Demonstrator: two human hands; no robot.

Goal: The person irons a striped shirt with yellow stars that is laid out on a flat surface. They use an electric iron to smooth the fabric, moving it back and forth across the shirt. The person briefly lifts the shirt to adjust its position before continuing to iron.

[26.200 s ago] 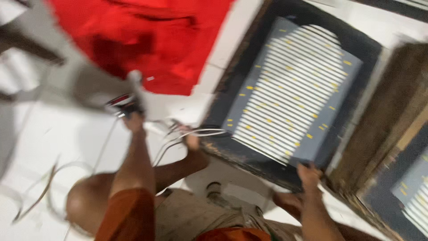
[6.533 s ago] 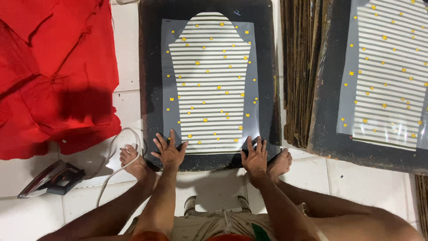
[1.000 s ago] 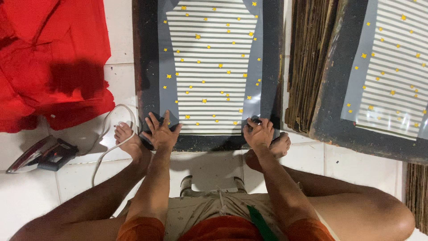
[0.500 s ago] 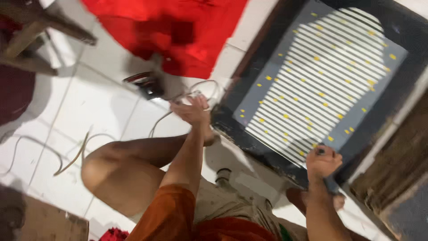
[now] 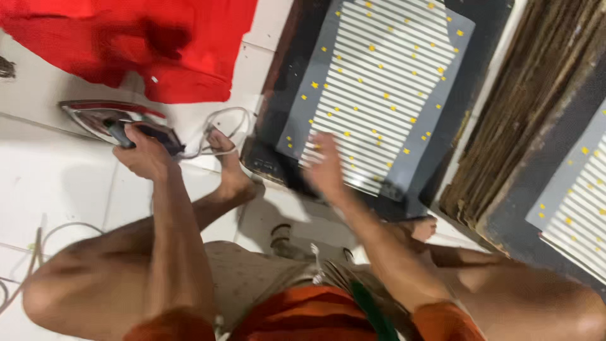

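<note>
Now his left hand (image 5: 146,156) has closed around the iron (image 5: 117,124) handle, while his right hand (image 5: 327,165), open and blurred, hovers over the striped sheet (image 5: 379,88).

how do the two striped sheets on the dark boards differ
The near striped sheet lies almost whole in view on its dark board, while the far striped sheet is cut off by the right edge. The right hand hovers blurred at the near sheet's lower edge; no hand is near the far one. Both are grey with white stripes and small yellow marks.
</note>
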